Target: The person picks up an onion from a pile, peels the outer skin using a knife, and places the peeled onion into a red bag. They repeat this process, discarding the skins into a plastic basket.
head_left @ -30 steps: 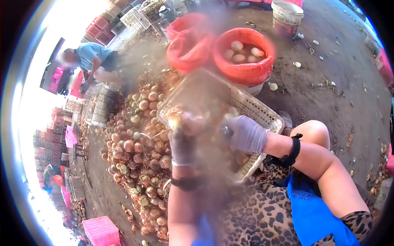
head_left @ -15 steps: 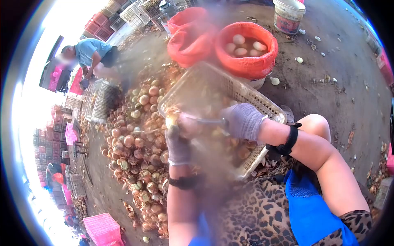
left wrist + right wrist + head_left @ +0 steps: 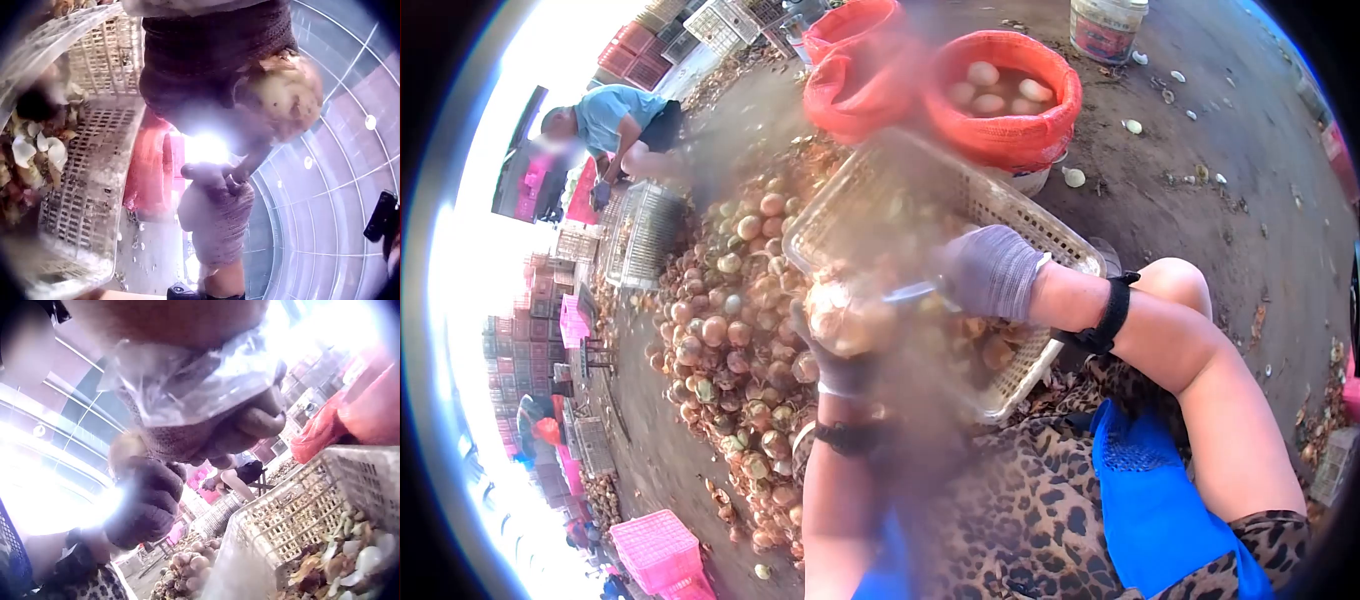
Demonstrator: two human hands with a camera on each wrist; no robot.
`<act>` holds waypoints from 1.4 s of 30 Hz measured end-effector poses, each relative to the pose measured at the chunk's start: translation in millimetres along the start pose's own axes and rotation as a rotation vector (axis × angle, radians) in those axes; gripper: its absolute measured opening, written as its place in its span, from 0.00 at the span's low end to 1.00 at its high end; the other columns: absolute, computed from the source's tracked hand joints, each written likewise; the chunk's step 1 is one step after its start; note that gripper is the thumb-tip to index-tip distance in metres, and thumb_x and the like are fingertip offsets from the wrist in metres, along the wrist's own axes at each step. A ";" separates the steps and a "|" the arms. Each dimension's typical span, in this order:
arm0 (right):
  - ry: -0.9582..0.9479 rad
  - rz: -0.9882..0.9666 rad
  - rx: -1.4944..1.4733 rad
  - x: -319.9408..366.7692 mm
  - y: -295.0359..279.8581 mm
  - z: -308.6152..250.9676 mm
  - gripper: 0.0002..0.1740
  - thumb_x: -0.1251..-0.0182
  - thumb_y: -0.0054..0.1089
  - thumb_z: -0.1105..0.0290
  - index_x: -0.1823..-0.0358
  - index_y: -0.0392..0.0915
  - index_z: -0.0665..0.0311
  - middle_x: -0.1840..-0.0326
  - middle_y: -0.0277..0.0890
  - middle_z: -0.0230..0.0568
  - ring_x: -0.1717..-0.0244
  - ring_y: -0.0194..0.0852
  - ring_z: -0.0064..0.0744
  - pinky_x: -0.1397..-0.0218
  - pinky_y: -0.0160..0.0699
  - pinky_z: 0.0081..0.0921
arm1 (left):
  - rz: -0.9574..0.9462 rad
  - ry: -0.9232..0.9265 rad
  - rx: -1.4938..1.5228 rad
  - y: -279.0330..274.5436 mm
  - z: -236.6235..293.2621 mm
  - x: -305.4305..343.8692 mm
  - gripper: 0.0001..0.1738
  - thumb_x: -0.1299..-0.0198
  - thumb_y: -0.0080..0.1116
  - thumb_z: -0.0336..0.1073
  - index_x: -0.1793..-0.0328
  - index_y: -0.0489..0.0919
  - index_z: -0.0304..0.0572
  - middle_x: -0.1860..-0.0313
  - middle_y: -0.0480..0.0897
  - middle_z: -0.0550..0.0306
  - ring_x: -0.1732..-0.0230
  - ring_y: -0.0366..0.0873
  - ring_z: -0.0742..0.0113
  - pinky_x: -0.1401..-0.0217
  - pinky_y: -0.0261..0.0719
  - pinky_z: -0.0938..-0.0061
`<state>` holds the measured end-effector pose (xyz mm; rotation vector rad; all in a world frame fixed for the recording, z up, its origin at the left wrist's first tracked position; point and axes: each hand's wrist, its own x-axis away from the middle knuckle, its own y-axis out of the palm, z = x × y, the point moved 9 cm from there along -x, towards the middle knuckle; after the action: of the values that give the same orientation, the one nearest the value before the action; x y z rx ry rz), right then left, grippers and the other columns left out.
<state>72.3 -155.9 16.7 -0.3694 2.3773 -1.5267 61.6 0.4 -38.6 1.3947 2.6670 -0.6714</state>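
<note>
Holding the onion near the 8 o'clock side of the crate, the left hand faces the knife clasped by the right hand; probably light, firm and slippery-skinned, the onion is best cupped around its middle.

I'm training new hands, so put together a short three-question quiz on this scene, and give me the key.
1. What is the grey-gloved left hand holding?
A) a pink plastic crate
B) a round, pale-brown onion
C) a white bucket

2. True or false: the round, red-lined bucket holds pale, round onions in liquid.

3. Fill in: the grey-gloved right hand grips a tool with a slim metal ____.

Key: 1 B; 2 true; 3 blade.
</note>
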 end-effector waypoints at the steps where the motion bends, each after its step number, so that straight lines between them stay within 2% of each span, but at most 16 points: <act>1: 0.000 0.014 0.001 1.3 -0.1 -0.9 0.08 0.48 0.59 0.65 0.78 0.81 0.59 0.80 0.77 0.47 0.76 0.79 0.50 0.71 0.77 0.42 | 0.093 -0.253 0.731 4.2 -20.1 6.9 0.39 0.43 0.52 0.65 0.36 0.65 0.45 0.46 0.76 0.54 0.46 0.74 0.59 0.32 0.63 0.57; 5: 0.029 -0.243 -0.001 0.7 24.9 1.4 0.07 0.47 0.58 0.66 0.74 0.83 0.58 0.76 0.79 0.42 0.72 0.81 0.46 0.69 0.77 0.39 | 0.015 -0.914 2.706 48.9 -10.1 9.5 0.42 0.46 0.51 0.69 0.36 0.66 0.43 0.43 0.73 0.50 0.44 0.70 0.57 0.37 0.68 0.54; 7: -0.005 -0.172 -0.072 -1.6 47.1 -1.2 0.07 0.46 0.60 0.64 0.70 0.83 0.57 0.76 0.80 0.42 0.71 0.80 0.41 0.65 0.77 0.37 | -0.066 -1.129 3.211 36.0 3.0 -1.5 0.48 0.51 0.51 0.74 0.37 0.67 0.41 0.41 0.70 0.48 0.43 0.68 0.55 0.41 0.72 0.56; 13: 0.179 -0.223 -0.701 9.6 82.4 -7.4 0.13 0.42 0.61 0.57 0.67 0.84 0.58 0.73 0.81 0.41 0.69 0.80 0.36 0.61 0.77 0.31 | -0.024 -1.097 3.193 40.3 4.4 -11.8 0.54 0.54 0.51 0.78 0.33 0.65 0.42 0.39 0.69 0.50 0.40 0.67 0.54 0.38 0.70 0.57; 16: -0.192 -0.139 0.211 10.4 23.3 -36.4 0.12 0.42 0.61 0.59 0.64 0.83 0.58 0.73 0.81 0.40 0.68 0.81 0.36 0.61 0.79 0.33 | -0.090 -1.197 3.366 34.1 8.5 -16.4 0.53 0.53 0.49 0.79 0.34 0.66 0.41 0.41 0.70 0.51 0.41 0.68 0.55 0.37 0.68 0.58; 17: -0.220 0.094 0.175 13.0 -3.0 -34.7 0.11 0.42 0.61 0.60 0.62 0.83 0.57 0.73 0.81 0.41 0.69 0.81 0.40 0.64 0.79 0.34 | -0.127 -1.281 3.450 37.5 16.6 -14.6 0.53 0.53 0.49 0.79 0.35 0.66 0.41 0.41 0.70 0.51 0.41 0.68 0.55 0.37 0.68 0.58; 19: 0.010 0.268 -0.349 16.4 -24.0 -8.5 0.10 0.41 0.60 0.61 0.61 0.83 0.55 0.71 0.82 0.42 0.71 0.81 0.41 0.66 0.79 0.33 | -0.253 -1.230 3.536 37.8 33.1 -15.3 0.54 0.53 0.48 0.80 0.37 0.67 0.38 0.44 0.71 0.52 0.44 0.70 0.56 0.38 0.69 0.59; 22: 0.127 0.327 -0.491 12.2 -21.8 10.9 0.11 0.41 0.61 0.62 0.59 0.83 0.55 0.69 0.82 0.41 0.72 0.79 0.36 0.68 0.78 0.31 | -0.338 -0.779 3.104 -11.8 5.3 -39.2 0.54 0.52 0.47 0.80 0.37 0.66 0.36 0.43 0.71 0.50 0.42 0.69 0.54 0.38 0.70 0.58; 23: 0.154 0.301 -0.590 10.0 -15.2 19.0 0.11 0.42 0.62 0.63 0.59 0.83 0.57 0.69 0.82 0.41 0.72 0.78 0.33 0.68 0.78 0.30 | -0.283 -0.821 2.935 -19.2 -1.2 -44.2 0.53 0.49 0.44 0.79 0.34 0.63 0.38 0.40 0.69 0.48 0.40 0.68 0.53 0.39 0.73 0.58; 25: 0.238 0.238 -0.942 4.6 -2.0 35.1 0.12 0.42 0.62 0.63 0.59 0.83 0.60 0.69 0.82 0.39 0.72 0.76 0.27 0.68 0.77 0.28 | -0.342 -0.547 3.197 -34.2 7.4 -46.4 0.52 0.47 0.45 0.76 0.31 0.60 0.39 0.38 0.68 0.48 0.39 0.68 0.53 0.39 0.74 0.57; 26: 0.195 0.302 -0.942 1.2 -4.5 41.3 0.11 0.43 0.63 0.64 0.62 0.83 0.62 0.71 0.81 0.37 0.72 0.75 0.25 0.68 0.76 0.27 | -0.388 -0.595 3.210 -35.7 4.8 -47.5 0.51 0.47 0.48 0.74 0.30 0.59 0.40 0.37 0.67 0.47 0.39 0.68 0.53 0.39 0.74 0.58; 34: 0.151 0.316 -0.312 1.5 26.0 99.7 0.07 0.40 0.59 0.64 0.71 0.81 0.59 0.76 0.79 0.35 0.74 0.77 0.28 0.69 0.76 0.28 | -0.384 -0.846 3.016 -23.8 -1.1 -48.1 0.42 0.50 0.63 0.47 0.32 0.62 0.34 0.41 0.72 0.48 0.42 0.71 0.58 0.44 0.76 0.65; 36: 0.120 0.339 -0.062 2.1 20.5 123.1 0.08 0.37 0.57 0.65 0.71 0.80 0.58 0.77 0.78 0.35 0.75 0.77 0.30 0.71 0.77 0.29 | -0.325 -0.880 3.239 -25.4 -9.0 -42.8 0.39 0.51 0.64 0.42 0.34 0.65 0.30 0.42 0.73 0.47 0.41 0.71 0.55 0.37 0.73 0.63; 39: 0.457 0.031 -0.090 5.8 11.1 114.2 0.11 0.42 0.59 0.58 0.63 0.82 0.54 0.66 0.82 0.36 0.62 0.81 0.36 0.60 0.77 0.30 | -0.067 -0.831 3.211 -16.2 -28.9 -42.6 0.40 0.51 0.63 0.41 0.32 0.64 0.35 0.34 0.69 0.45 0.35 0.68 0.50 0.31 0.66 0.58; 41: 0.510 0.115 -1.249 14.6 42.2 97.6 0.16 0.41 0.62 0.58 0.54 0.80 0.57 0.67 0.80 0.32 0.69 0.77 0.25 0.67 0.75 0.22 | -0.098 -0.855 3.262 -19.5 -39.4 -44.9 0.40 0.50 0.62 0.41 0.30 0.63 0.40 0.31 0.66 0.45 0.34 0.66 0.50 0.30 0.65 0.56; 42: 0.469 0.076 -1.511 18.3 34.2 69.4 0.19 0.41 0.64 0.59 0.50 0.79 0.58 0.68 0.80 0.29 0.72 0.75 0.19 0.71 0.74 0.18 | -0.059 -0.773 3.285 -22.6 -40.2 -50.6 0.41 0.48 0.61 0.46 0.29 0.61 0.43 0.29 0.65 0.46 0.33 0.66 0.50 0.30 0.65 0.55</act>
<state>79.5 -206.8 -43.9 -0.1696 3.3708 0.5734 79.4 -33.6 18.2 0.2434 0.8447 2.4911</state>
